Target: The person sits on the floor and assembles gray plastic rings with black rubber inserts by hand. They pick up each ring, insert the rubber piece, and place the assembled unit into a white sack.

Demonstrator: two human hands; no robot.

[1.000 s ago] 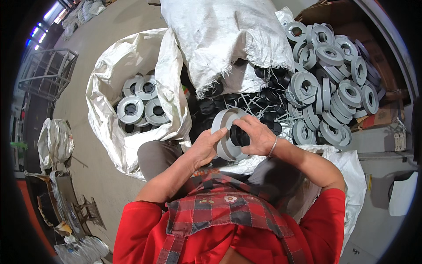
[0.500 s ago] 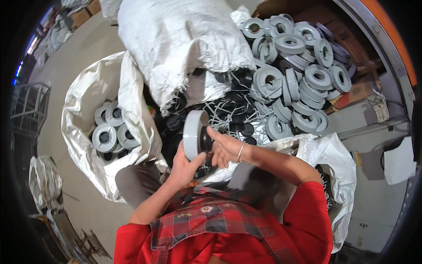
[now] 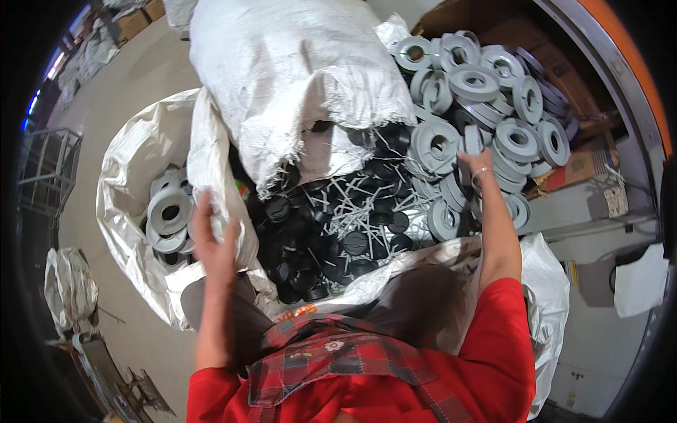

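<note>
My left hand (image 3: pixel 217 243) is blurred by motion beside the left white sack (image 3: pixel 127 190), its fingers apart and nothing in it. In that sack, a grey plastic ring (image 3: pixel 182 217) with a round centre hole lies on several others. My right hand (image 3: pixel 477 162) reaches into the pile at the far right, with fingers closed on a grey ring (image 3: pixel 473 139) standing on edge. Between my arms, round black plastic caps (image 3: pixel 355 243) and thin pale grey sticks (image 3: pixel 349 204) lie heaped in front of my knees.
A big white woven sack (image 3: pixel 296 70) lies at the back with its frayed mouth toward me. Many grey rings (image 3: pixel 474 82) fill the back right, beside cardboard (image 3: pixel 580 166). Another white sack (image 3: pixel 546 282) stands at my right, and a metal rack (image 3: pixel 49 166) at far left.
The ring with a black cap has left my hands. My left hand has moved left to the sack, where a ring now lies on top. My right hand has moved to the right pile.
</note>
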